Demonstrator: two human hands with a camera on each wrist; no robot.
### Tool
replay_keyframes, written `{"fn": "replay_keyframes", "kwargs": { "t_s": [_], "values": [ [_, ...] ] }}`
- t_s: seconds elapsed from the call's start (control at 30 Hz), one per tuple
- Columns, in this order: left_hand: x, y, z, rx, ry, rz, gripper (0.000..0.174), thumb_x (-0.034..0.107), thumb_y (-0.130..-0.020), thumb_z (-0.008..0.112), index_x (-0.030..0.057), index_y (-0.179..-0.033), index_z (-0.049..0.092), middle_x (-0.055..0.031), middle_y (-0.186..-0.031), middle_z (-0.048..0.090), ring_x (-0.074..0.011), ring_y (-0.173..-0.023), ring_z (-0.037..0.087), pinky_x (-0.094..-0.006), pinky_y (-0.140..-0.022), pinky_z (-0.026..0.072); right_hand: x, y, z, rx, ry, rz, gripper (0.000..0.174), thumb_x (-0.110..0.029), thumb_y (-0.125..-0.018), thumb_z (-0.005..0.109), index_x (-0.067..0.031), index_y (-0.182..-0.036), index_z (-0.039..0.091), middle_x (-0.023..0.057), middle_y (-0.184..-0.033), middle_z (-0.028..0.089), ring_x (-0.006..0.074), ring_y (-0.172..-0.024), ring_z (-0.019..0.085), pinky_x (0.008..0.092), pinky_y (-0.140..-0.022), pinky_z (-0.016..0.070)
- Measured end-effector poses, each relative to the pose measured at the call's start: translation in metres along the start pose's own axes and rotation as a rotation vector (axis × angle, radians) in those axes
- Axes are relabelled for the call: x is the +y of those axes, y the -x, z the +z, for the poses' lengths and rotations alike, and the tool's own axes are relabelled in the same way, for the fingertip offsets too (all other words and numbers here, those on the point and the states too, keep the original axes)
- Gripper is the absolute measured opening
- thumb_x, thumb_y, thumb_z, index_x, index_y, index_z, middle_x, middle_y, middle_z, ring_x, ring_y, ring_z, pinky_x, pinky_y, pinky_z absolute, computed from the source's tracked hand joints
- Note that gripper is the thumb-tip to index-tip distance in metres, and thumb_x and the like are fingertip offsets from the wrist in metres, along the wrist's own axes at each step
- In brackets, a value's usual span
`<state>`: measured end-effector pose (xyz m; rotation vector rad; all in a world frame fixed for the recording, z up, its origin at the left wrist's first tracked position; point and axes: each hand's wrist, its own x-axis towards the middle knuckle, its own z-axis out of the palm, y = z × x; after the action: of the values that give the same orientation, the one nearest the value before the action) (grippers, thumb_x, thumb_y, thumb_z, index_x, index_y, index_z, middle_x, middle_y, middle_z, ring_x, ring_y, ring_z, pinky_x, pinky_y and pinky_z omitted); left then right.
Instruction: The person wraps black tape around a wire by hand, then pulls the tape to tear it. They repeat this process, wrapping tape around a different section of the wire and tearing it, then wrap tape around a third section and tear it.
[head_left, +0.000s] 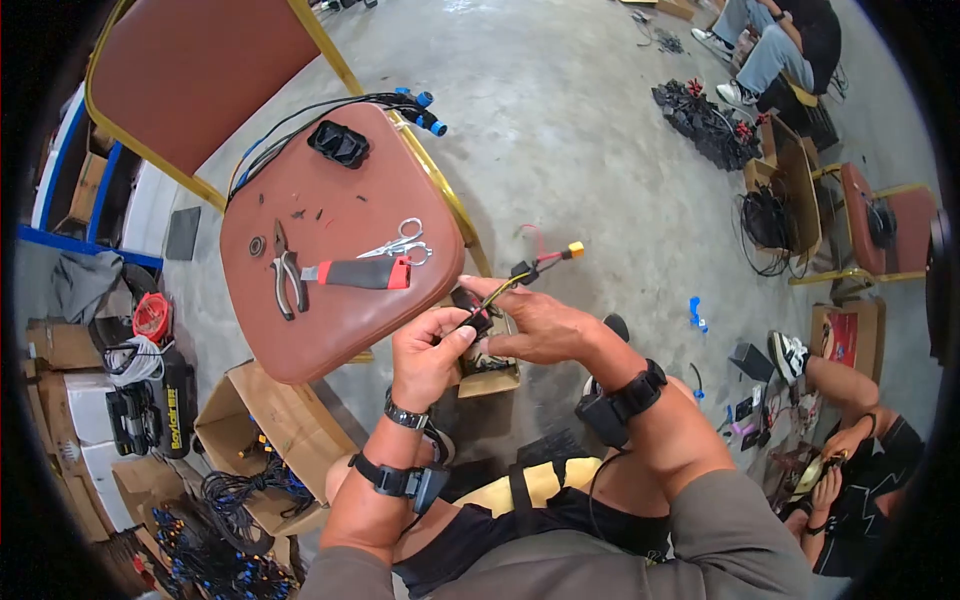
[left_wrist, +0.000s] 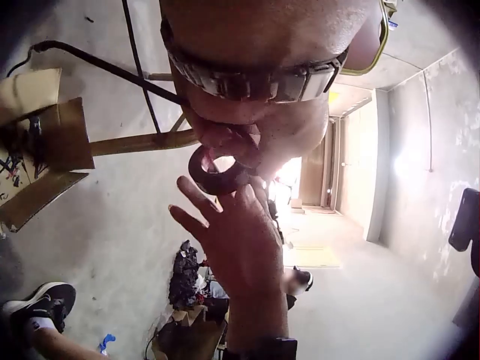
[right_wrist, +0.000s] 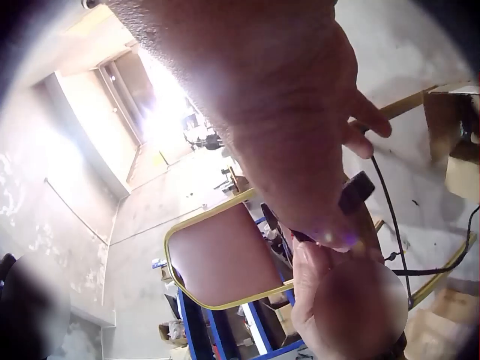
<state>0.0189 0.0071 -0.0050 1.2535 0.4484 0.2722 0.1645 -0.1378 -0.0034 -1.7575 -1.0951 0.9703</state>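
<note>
In the head view my left hand [head_left: 424, 350] pinches a bundle of thin wires [head_left: 494, 294] between thumb and forefinger, beside the chair seat's front edge. From there the wires run rightward past a small black part to a yellow connector [head_left: 574, 249]. My right hand [head_left: 545, 325] reaches in from the right, its back turned up. A black ring like a roll of electrical tape [left_wrist: 225, 181] shows in the left wrist view, at the fingertips of the right hand, whose other fingers stand spread. The palm partly hides the join of wires and ring.
On the brown chair seat [head_left: 330, 340] lie pliers [head_left: 287, 275], a red-grey utility knife [head_left: 360, 273], scissors [head_left: 400, 245] and a black plastic housing [head_left: 338, 144]. A cardboard box [head_left: 285, 420] of cables stands at lower left. Another person [head_left: 850, 470] sits at lower right.
</note>
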Motion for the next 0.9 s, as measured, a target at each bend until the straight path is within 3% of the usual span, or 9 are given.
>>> {"fn": "replay_keyframes", "kwargs": {
  "t_s": [0.13,0.2,0.23,0.3,0.43,0.53,0.67,0.83,0.9],
  "values": [
    [0.002,0.0,-0.003,-0.051,0.06,-0.014,0.019,0.005,-0.089,0.07,-0.002,-0.106,0.07,0.0035,-0.073,0.061,-0.0028,-0.056,0.046,-0.0191,-0.051,0.0347,0.001,-0.009,0.006,0.049,-0.027,-0.231,0.072,-0.023,-0.083,0.075,-0.0038,-0.145,0.043,0.0179,-0.14,0.053,0.0293,-0.132,0.049,0.0405,-0.106,0.044],
    [0.007,0.001,-0.001,-0.064,0.069,-0.031,0.02,0.005,-0.088,0.07,-0.0023,-0.106,0.071,0.0033,-0.071,0.061,-0.0032,-0.055,0.046,-0.0194,-0.05,0.0348,-0.006,-0.012,0.003,0.0,-0.104,-0.245,0.051,-0.03,-0.083,0.072,-0.0021,-0.124,0.061,0.0168,-0.122,0.063,0.0317,-0.114,0.061,0.0405,-0.097,0.0476],
    [0.009,0.001,0.0,-0.079,0.079,-0.047,0.021,0.005,-0.088,0.07,-0.0025,-0.107,0.071,0.003,-0.07,0.061,-0.0036,-0.054,0.046,-0.0196,-0.05,0.0349,-0.009,-0.01,0.001,0.001,-0.105,-0.245,0.051,-0.03,-0.083,0.072,-0.0021,-0.124,0.061,0.0168,-0.122,0.063,0.0317,-0.114,0.061,0.0405,-0.097,0.0476],
    [0.008,0.002,-0.002,-0.072,0.068,-0.05,0.021,0.004,-0.088,0.068,-0.003,-0.108,0.071,0.0027,-0.07,0.06,-0.0039,-0.054,0.046,-0.0198,-0.049,0.0343,-0.012,-0.006,-0.003,-0.063,-0.141,-0.017,0.048,-0.031,-0.083,0.073,-0.001,-0.119,0.063,0.0144,-0.106,0.065,0.0293,-0.099,0.062,0.0394,-0.088,0.0493],
    [0.004,0.0,-0.011,-0.036,0.023,-0.071,0.023,0.002,-0.087,0.063,-0.0045,-0.109,0.07,0.0008,-0.069,0.059,-0.0054,-0.052,0.045,-0.0209,-0.049,0.0335,-0.003,-0.007,0.0,-0.038,-0.149,-0.086,0.047,-0.033,-0.083,0.074,-0.0009,-0.115,0.063,0.0137,-0.101,0.065,0.0269,-0.093,0.062,0.0382,-0.083,0.0496],
    [0.004,-0.001,-0.015,0.005,0.021,-0.106,0.025,0.005,-0.086,0.064,-0.0028,-0.11,0.072,0.0026,-0.075,0.062,-0.0032,-0.057,0.047,-0.0208,-0.052,0.037,-0.001,-0.008,-0.001,-0.139,-0.096,0.001,0.049,-0.036,-0.084,0.074,-0.001,-0.117,0.064,0.0138,-0.101,0.064,0.0253,-0.094,0.061,0.0371,-0.084,0.0494],
    [0.003,-0.003,-0.013,0.049,0.006,-0.08,0.025,0.001,-0.087,0.06,-0.005,-0.11,0.07,-0.0007,-0.069,0.059,-0.0074,-0.054,0.046,-0.0223,-0.049,0.0345,-0.007,-0.004,-0.002,-0.058,-0.253,-0.062,0.053,-0.04,-0.087,0.072,0.0002,-0.12,0.064,0.0147,-0.105,0.066,0.0231,-0.097,0.061,0.037,-0.085,0.0493],
    [-0.001,-0.005,-0.013,0.008,-0.017,-0.04,0.023,0.001,-0.09,0.063,-0.0033,-0.112,0.068,-0.0021,-0.073,0.062,-0.0089,-0.058,0.055,-0.0227,-0.054,0.0443,0.0,-0.003,0.001,-0.053,-0.321,-0.016,0.053,-0.041,-0.089,0.071,0.0005,-0.121,0.064,0.0133,-0.105,0.067,0.0197,-0.095,0.06,0.0371,-0.083,0.0492],
    [-0.003,-0.005,-0.014,0.01,-0.019,-0.046,0.023,0.001,-0.091,0.063,-0.003,-0.113,0.068,-0.0022,-0.073,0.063,-0.009,-0.06,0.057,-0.0228,-0.054,0.0454,0.0,-0.003,0.003,-0.03,-0.382,-0.001,0.052,-0.042,-0.089,0.071,0.0006,-0.117,0.065,0.0106,-0.097,0.068,0.017,-0.089,0.061,0.035,-0.079,0.0499]
  ]
}}
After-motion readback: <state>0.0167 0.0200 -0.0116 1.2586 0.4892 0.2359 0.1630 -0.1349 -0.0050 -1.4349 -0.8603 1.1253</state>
